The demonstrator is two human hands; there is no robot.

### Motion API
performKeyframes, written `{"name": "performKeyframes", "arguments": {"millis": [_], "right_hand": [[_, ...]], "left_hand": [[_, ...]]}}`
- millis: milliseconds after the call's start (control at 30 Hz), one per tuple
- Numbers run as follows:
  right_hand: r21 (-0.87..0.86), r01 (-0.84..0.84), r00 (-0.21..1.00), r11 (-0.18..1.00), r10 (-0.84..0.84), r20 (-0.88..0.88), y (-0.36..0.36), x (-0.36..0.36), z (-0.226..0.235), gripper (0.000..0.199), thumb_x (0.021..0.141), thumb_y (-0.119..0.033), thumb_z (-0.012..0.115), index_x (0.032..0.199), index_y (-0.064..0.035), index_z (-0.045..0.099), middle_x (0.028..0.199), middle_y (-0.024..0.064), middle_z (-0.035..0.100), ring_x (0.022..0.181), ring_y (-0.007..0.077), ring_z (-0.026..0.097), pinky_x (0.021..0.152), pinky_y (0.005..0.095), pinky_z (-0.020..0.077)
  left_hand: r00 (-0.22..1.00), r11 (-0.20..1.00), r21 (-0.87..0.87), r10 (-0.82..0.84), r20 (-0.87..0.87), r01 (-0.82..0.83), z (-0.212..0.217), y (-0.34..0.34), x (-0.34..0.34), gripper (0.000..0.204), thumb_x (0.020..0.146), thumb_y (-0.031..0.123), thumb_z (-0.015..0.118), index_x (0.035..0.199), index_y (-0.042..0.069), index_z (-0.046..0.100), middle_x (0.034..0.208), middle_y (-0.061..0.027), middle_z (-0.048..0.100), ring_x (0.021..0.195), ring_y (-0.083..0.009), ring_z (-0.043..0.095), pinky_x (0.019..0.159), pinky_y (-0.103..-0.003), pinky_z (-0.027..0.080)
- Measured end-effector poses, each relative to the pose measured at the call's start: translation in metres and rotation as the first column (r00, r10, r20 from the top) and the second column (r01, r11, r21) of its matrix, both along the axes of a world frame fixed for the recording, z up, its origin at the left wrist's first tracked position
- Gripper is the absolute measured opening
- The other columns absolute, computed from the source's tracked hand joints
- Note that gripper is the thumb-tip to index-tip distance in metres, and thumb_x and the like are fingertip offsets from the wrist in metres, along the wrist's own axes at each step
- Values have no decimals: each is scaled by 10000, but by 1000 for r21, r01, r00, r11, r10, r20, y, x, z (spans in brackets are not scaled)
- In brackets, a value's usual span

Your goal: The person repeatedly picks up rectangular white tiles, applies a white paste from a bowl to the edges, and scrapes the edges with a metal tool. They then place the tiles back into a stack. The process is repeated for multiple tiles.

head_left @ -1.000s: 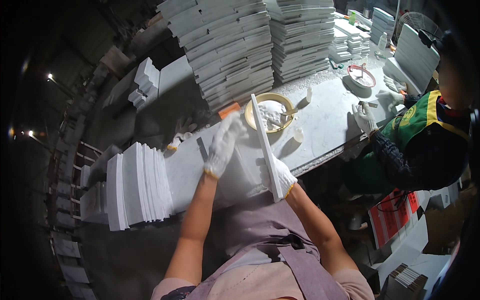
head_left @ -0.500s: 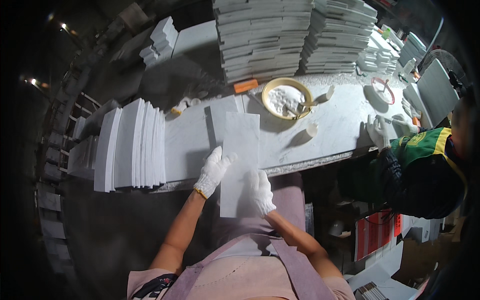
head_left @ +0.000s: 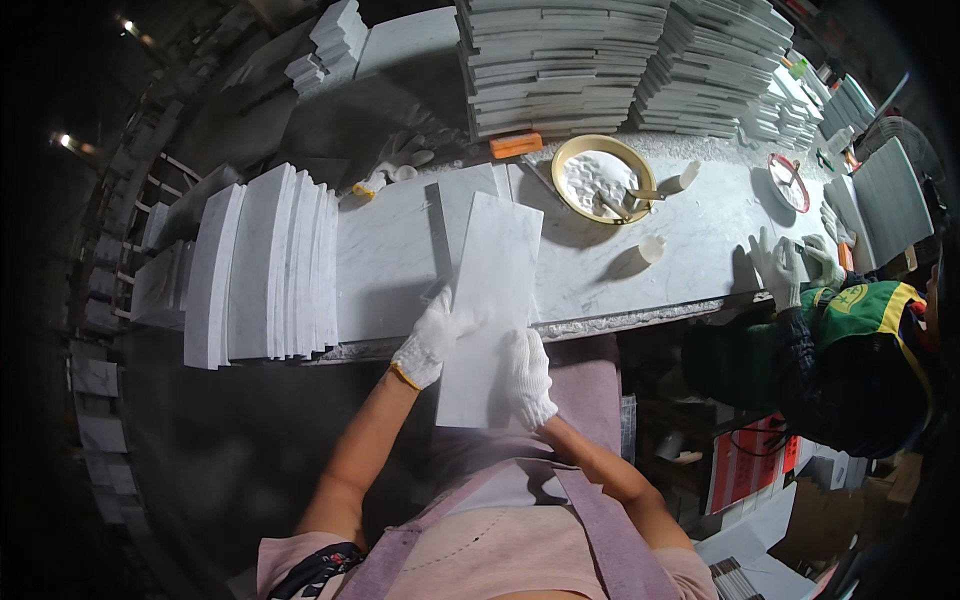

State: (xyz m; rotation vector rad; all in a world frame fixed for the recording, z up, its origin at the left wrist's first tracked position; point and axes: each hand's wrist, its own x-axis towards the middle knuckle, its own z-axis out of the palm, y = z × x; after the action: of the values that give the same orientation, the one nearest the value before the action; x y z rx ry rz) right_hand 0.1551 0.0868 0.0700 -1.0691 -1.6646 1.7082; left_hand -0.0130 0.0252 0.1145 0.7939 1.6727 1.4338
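Marble makes up the one long white rectangular tile (head_left: 490, 310) that the person holds flat, its far end lying on the grey-veined stone workbench (head_left: 660, 285) and its near end hanging out over the bench edge toward the body. Both hands wear white knit gloves. The left hand (head_left: 432, 340) grips the tile's left edge, fingers curled over the top face. The right hand (head_left: 527, 378) lies on the tile near its lower right, fingers closed around that edge.

Just left of the tile stands one row of upright white marble tiles (head_left: 265, 265), about ten, leaning together on edge. Beyond the tile sits one round yellow-rimmed bowl of white paste (head_left: 603, 178), with one orange block (head_left: 516, 145) beside it and one small white cup (head_left: 652, 247) nearer the bench edge. Two tall stacks of flat grey-white slabs (head_left: 560, 65) rise at the back; their tops are cut off by the frame.

At right, a co-worker in a green and yellow vest (head_left: 860, 310) rests two gloved hands (head_left: 790, 265) on the bench. What those hands hold is too small to tell.
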Motion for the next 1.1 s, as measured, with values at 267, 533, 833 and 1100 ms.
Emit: {"name": "performKeyframes", "arguments": {"millis": [267,533,833,1100], "right_hand": [[21,-264,957,964,259,134,45,10,33,489,1080,-421,526,1485,-148,550,1147,153,740,982,298,723,961,396,535],[-205,-120,986,971,140,86,59,69,16,349,1068,-284,631,1356,-87,647,1035,84,722,826,122,681,753,300,553],[-199,-49,997,979,59,42,80,81,25,260,1050,-171,663,1282,-56,680,952,26,721,760,78,629,676,252,520],[814,-57,929,578,-268,256,185,33,39,256,993,-137,601,1237,-164,675,1048,110,713,853,282,726,786,394,557]], "left_hand": [[916,952,-298,-181,-357,72,77,50,-19,638,935,83,694,1534,41,480,1325,-134,664,1163,-229,661,1023,-349,517],[-340,918,-319,-230,-912,235,86,80,-44,465,931,174,562,1393,206,607,1161,-91,635,1128,-289,650,1054,-476,495],[-533,869,-397,-195,-823,295,95,84,-68,370,920,222,609,1282,224,683,1190,-111,631,1136,-324,623,1055,-616,468],[-599,845,-418,-152,-786,334,114,93,-78,395,896,200,631,1290,213,649,1170,-117,635,1093,-325,621,1069,-612,450]]}}
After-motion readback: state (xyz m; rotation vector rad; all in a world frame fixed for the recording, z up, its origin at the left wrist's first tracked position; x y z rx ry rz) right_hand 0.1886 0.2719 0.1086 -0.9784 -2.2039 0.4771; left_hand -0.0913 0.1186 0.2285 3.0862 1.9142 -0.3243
